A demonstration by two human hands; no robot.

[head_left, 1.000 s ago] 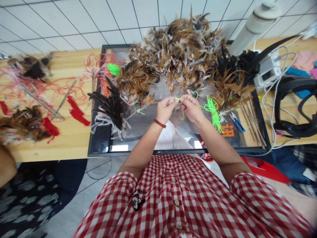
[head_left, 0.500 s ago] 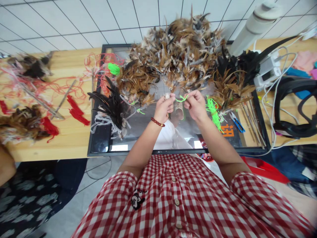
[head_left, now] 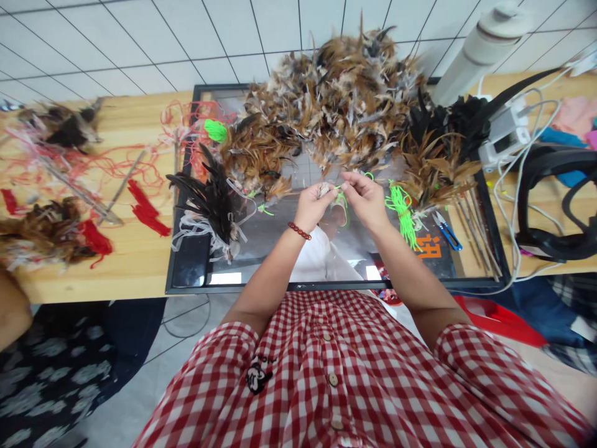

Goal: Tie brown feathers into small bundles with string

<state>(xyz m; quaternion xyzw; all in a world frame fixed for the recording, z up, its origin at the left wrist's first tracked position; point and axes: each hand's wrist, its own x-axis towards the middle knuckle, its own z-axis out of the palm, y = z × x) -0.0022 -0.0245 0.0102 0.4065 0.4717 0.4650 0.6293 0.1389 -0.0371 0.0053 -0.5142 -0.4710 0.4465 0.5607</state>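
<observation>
While the left hand [head_left: 311, 208] pinches a small pale bundle [head_left: 324, 189] and the right hand [head_left: 367, 200] pinches the green cord [head_left: 341, 196], even, gentle tension probably serves best.

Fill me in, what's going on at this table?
A person's left hand pinches a small pale tuft, with bright green cord beside it. The right hand is at the cord too, though its exact grip is too small to make out. A heap of brown feathers lies beyond the hands. To the right, a green bundle of cord lies near blue-handled snips.
</observation>
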